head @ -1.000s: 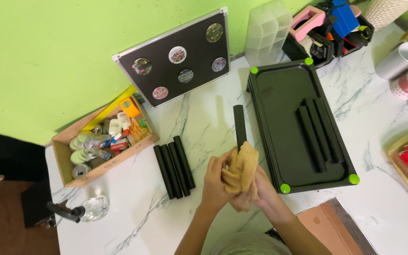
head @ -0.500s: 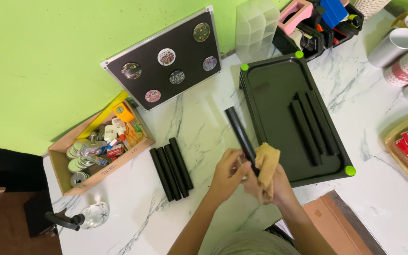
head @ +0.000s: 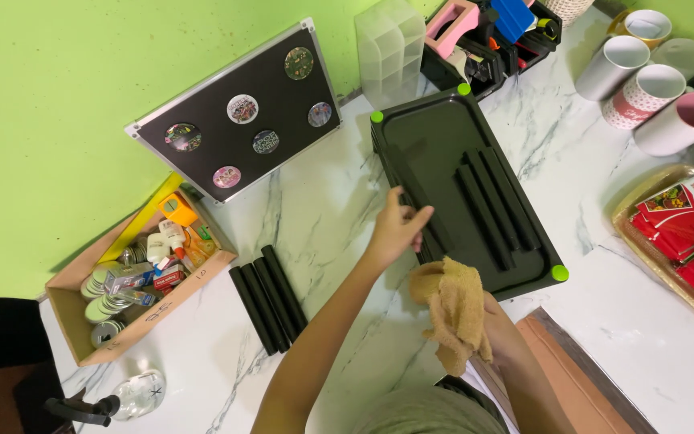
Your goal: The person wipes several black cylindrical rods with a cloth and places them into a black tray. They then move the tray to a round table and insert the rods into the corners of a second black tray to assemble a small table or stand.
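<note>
right now, left hand [head: 395, 229] fingers apparently pinching a black bar at the tray [head: 435, 120] edge, right hand [head: 501, 333] bunched around a tan cloth [head: 453, 309]

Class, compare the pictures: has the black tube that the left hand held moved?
Yes. The left hand has carried the tube from the marble counter into the black tray.
</note>
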